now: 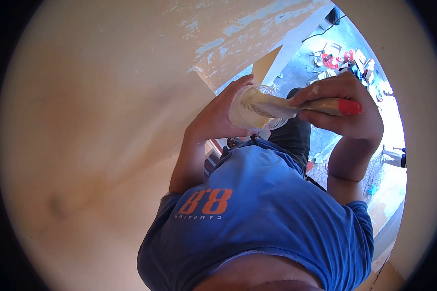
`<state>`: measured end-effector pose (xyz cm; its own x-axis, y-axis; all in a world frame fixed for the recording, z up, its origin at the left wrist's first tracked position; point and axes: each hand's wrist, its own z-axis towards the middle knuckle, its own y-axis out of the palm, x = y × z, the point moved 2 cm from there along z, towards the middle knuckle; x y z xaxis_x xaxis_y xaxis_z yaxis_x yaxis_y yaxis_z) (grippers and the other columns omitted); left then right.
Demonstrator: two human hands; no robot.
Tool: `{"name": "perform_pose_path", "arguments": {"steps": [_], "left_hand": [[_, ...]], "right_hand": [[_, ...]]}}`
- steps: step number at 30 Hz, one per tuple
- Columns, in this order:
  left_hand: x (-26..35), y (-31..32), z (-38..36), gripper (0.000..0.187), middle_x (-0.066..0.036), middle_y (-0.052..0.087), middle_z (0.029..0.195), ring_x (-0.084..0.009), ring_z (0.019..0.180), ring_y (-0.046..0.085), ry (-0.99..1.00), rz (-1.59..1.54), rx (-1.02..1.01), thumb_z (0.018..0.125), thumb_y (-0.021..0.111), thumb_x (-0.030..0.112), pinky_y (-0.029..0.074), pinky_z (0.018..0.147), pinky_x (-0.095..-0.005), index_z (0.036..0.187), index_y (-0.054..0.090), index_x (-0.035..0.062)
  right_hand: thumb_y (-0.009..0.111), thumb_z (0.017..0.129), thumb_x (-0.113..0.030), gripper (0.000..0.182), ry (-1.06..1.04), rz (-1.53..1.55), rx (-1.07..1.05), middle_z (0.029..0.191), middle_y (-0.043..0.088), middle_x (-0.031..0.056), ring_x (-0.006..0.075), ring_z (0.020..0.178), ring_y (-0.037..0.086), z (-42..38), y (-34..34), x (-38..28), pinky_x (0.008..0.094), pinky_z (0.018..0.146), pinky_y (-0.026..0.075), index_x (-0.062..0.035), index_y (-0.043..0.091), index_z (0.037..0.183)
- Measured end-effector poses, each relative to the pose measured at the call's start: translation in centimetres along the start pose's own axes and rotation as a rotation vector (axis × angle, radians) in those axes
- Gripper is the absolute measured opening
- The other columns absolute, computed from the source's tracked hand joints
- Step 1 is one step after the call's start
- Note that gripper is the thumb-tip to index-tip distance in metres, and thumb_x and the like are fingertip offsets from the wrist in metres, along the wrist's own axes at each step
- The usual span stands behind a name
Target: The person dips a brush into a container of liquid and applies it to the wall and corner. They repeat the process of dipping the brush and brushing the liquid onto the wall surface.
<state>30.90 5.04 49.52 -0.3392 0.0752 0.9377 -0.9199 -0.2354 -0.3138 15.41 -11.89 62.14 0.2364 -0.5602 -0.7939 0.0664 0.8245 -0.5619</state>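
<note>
My left hand [222, 110] is wrapped round the side of a clear plastic tub [238, 112], whose open top faces me. Pale, creamy paste [251, 116] coats the inside of the tub. In my right hand [342, 99] is a putty knife [323, 105] with a red-ended handle, gripped near the blade. The knife's blade reaches into the mouth of the tub and touches the paste; its tip is hard to make out.
A wall [107, 97] with patchy plaster fills the left and top. Far below on the right lies a floor [296, 63] with a red item [330, 61], a dark cable and scattered clutter. A pale wall edge curves along the right.
</note>
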Motion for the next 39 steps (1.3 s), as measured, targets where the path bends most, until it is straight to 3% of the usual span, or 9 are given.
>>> {"name": "perform_pose_path", "arguments": {"steps": [3,6,8,11,18,22,24,26,39], "left_hand": [[0.2,-0.1,0.1,0.110,-0.016,0.042,0.132,-0.0257,0.123,0.042,-0.027,0.046,0.002,0.048,0.088,0.020,0.035,0.101,-0.0364,0.138,0.028,0.0041],[0.4,0.0,0.3,0.109,-0.017,0.041,0.133,-0.0267,0.125,0.041,-0.026,0.064,0.027,0.048,0.088,0.023,0.033,0.103,-0.0372,0.138,0.029,0.0032],[0.5,0.0,0.5,0.109,-0.017,0.041,0.134,-0.0271,0.125,0.040,-0.013,0.067,0.037,0.048,0.088,0.024,0.032,0.103,-0.0373,0.138,0.029,0.0030],[0.3,0.0,0.7,0.107,-0.017,0.040,0.135,-0.0290,0.126,0.040,0.015,0.055,0.046,0.050,0.086,0.023,0.033,0.103,-0.0379,0.139,0.028,0.0064],[0.7,0.1,1.0,0.105,-0.016,0.040,0.136,-0.0297,0.127,0.038,0.029,0.006,0.048,0.053,0.083,0.020,0.034,0.103,-0.0388,0.141,0.027,0.0106],[0.4,0.4,1.0,0.105,-0.016,0.038,0.137,-0.0291,0.128,0.038,0.000,-0.019,0.061,0.052,0.083,0.019,0.033,0.104,-0.0391,0.140,0.027,0.0107],[0.2,0.4,1.1,0.111,-0.015,0.045,0.130,-0.0257,0.124,0.041,0.022,0.001,0.091,0.048,0.089,0.025,0.031,0.103,-0.0376,0.138,0.027,0.0046],[0.5,0.5,1.1,0.111,-0.015,0.045,0.131,-0.0254,0.125,0.041,0.018,0.000,0.100,0.049,0.089,0.024,0.031,0.103,-0.0375,0.138,0.026,0.0048],[-0.1,0.8,0.8,0.111,-0.015,0.043,0.131,-0.0249,0.125,0.039,-0.026,-0.133,0.129,0.050,0.088,0.020,0.031,0.104,-0.0380,0.139,0.024,0.0045]], "right_hand": [[0.069,0.072,0.003,0.015,-0.031,0.187,0.152,0.087,0.068,0.0136,0.0217,0.080,0.068,-1.3,-0.2,0.8,0.0294,0.072,0.053,0.0022,0.064,0.086],[0.068,0.072,0.009,0.030,-0.015,0.191,0.148,0.092,0.067,0.0160,0.0241,0.085,0.067,-2.6,-0.4,1.8,0.0328,0.075,0.054,-0.0012,0.060,0.098],[0.066,0.072,0.012,0.045,-0.202,0.337,0.264,0.095,0.065,0.0199,0.0284,0.087,0.066,-3.5,-0.3,3.0,0.0365,0.076,0.055,-0.0061,0.052,0.111],[0.064,0.072,0.015,0.056,-0.225,0.252,0.260,0.098,0.063,0.0234,0.0327,0.088,0.065,-4.4,-0.8,3.4,0.0401,0.074,0.055,-0.0104,0.046,0.119],[0.064,0.073,0.013,0.055,-0.182,0.210,0.294,0.098,0.062,0.0239,0.0330,0.088,0.065,-6.0,-1.6,3.8,0.0396,0.072,0.056,-0.0110,0.047,0.119],[0.067,0.076,0.001,0.037,-0.162,0.324,0.469,0.096,0.063,0.0240,0.0305,0.081,0.067,-6.2,-1.4,2.7,0.0378,0.070,0.057,-0.0006,0.054,0.110],[0.068,0.077,-0.003,0.031,-0.128,0.317,0.510,0.095,0.063,0.0241,0.0297,0.078,0.067,-6.0,-1.4,2.1,0.0372,0.069,0.057,0.0035,0.057,0.106],[0.068,0.079,-0.008,0.026,-0.222,0.294,0.586,0.093,0.064,0.0241,0.0293,0.074,0.068,-5.7,-1.4,1.5,0.0365,0.068,0.057,0.0082,0.059,0.098],[0.066,0.083,-0.015,0.030,-0.358,0.254,0.658,0.092,0.063,0.0239,0.0306,0.074,0.068,-6.2,-1.3,0.9,0.0360,0.067,0.056,0.0067,0.056,0.102]]}}
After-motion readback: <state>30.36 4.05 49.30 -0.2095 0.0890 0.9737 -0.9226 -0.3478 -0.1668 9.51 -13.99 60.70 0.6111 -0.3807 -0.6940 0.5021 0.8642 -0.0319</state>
